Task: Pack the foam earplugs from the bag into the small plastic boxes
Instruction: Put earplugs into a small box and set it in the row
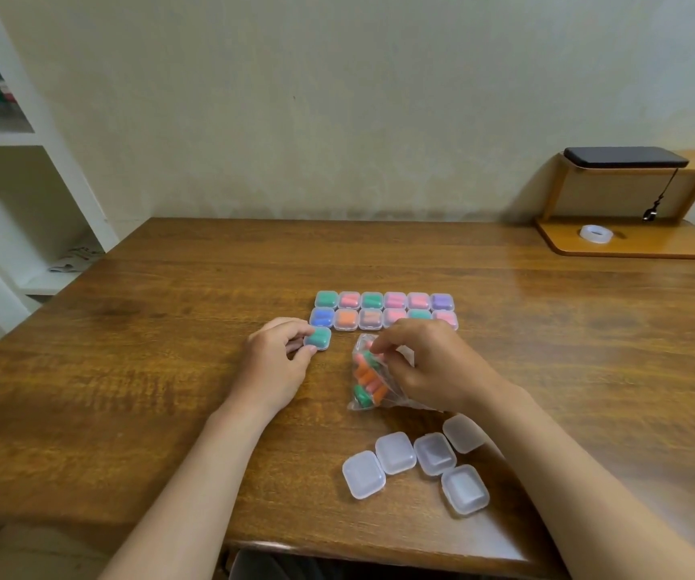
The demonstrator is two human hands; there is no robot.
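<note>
Two rows of small clear plastic boxes (383, 309), each filled with coloured foam earplugs, lie mid-table. My left hand (274, 362) grips one more filled box with green earplugs (318, 339), set just below the left end of the front row. A clear bag (369, 376) of orange and green earplugs lies to the right of it. My right hand (425, 362) rests over the bag, fingertips pinched at its top opening. Several empty shut boxes (421, 462) sit in a cluster near the front edge, below my right forearm.
The wooden table (170, 349) meets a plain wall at the back. A small wooden shelf stand (630, 240) at the back right carries a tape roll (596, 235) and a black case (626, 157). White shelving (23, 161) stands at the left.
</note>
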